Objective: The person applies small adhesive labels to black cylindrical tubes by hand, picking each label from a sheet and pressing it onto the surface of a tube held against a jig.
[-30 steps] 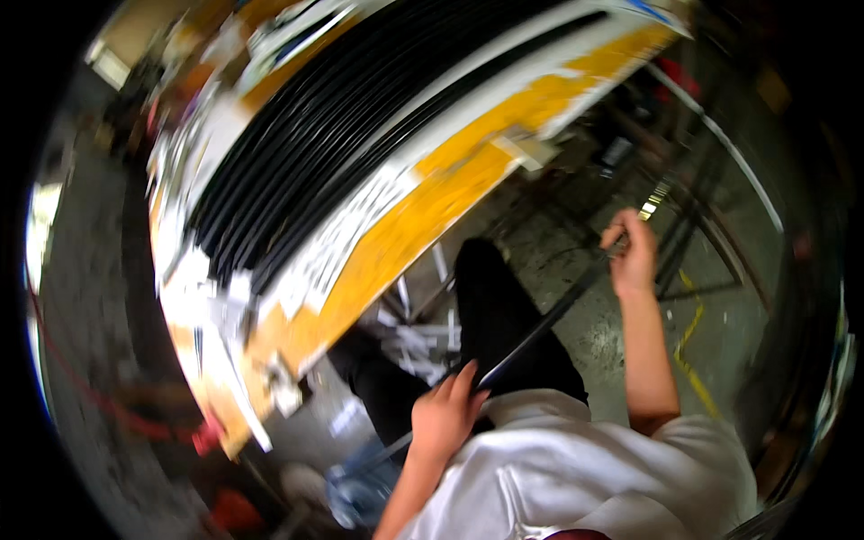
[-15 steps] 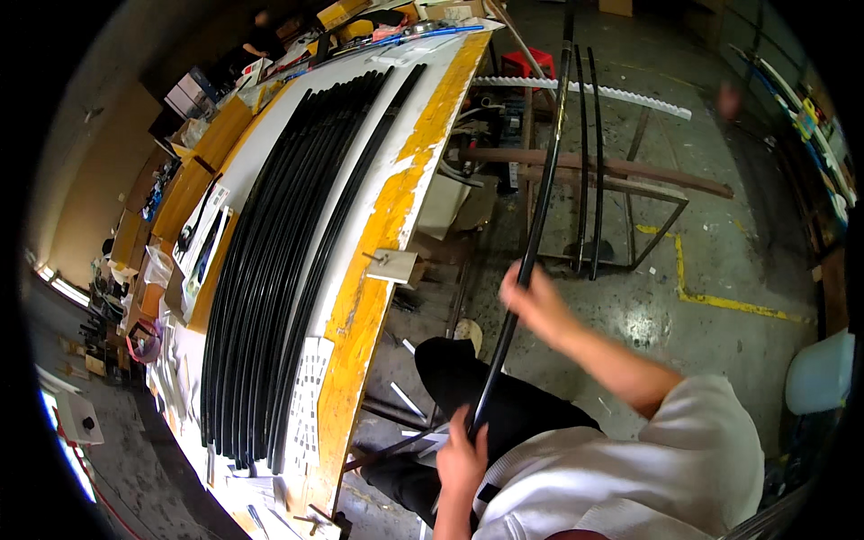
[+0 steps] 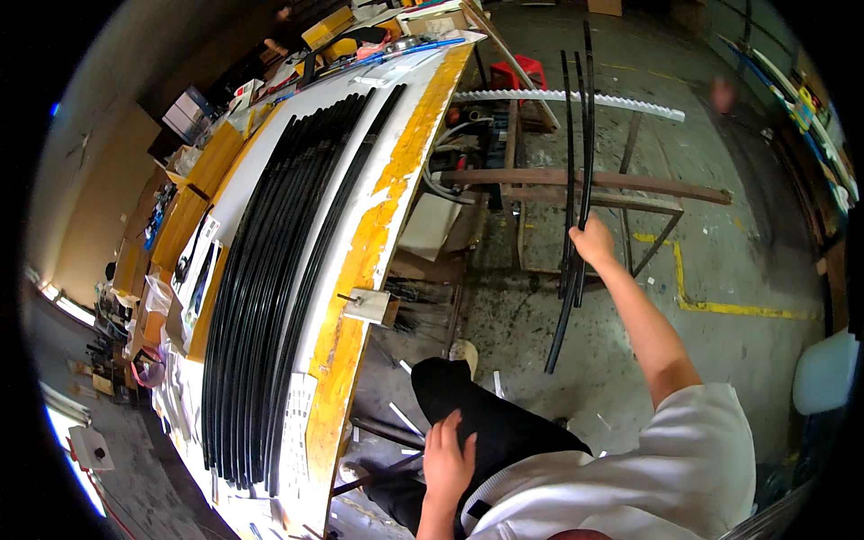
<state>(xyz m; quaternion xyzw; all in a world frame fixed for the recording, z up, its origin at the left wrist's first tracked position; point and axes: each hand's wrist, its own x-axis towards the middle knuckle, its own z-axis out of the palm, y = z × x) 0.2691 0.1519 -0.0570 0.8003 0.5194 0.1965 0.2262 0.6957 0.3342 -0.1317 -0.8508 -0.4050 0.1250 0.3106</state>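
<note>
Out over the metal rack, my right hand (image 3: pixel 594 241) is closed round a long, slender black tube (image 3: pixel 560 340). The tube's lower end hangs out past my hand toward me. Beside it on the rack (image 3: pixel 670 209) lie other black tubes (image 3: pixel 569 135), close alongside. My left hand (image 3: pixel 449 457) is held above my dark-trousered leg, fingers apart and nothing in it. To its left, many black tubes (image 3: pixel 279 243) lie side by side on the white worktable (image 3: pixel 409 108), with a narrow group (image 3: pixel 346 207) set slightly apart.
A small clamped block (image 3: pixel 367 306) juts from the table's yellow edge. A white serrated strip (image 3: pixel 621 103) crosses behind the rack, near a red stool (image 3: pixel 520 72). White scraps (image 3: pixel 407 418) lie on the floor. At right stands a pale plastic container (image 3: pixel 823 373). Another person (image 3: pixel 281 31) is far back.
My right hand has carried the tube forward and right, over to the rack beside the others. My left hand has let go of the tube's near end and opened.
</note>
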